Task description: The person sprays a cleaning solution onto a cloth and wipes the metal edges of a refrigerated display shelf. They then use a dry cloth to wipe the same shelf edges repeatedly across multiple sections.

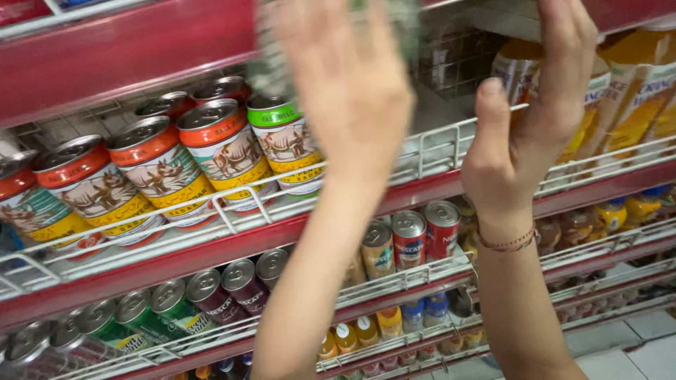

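At the red shelf (pixel 451 184), the left hand (pixel 348 84) lifts a blurred can, fingers spread, while the right hand (pixel 528 119) grips an orange can (pixel 514 67).

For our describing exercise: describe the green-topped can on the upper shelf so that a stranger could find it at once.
Find the upper red shelf with its white wire rail. A row of cans stands there. The green-topped can ends that row, beside the left hand; its neighbours have orange-red bands.
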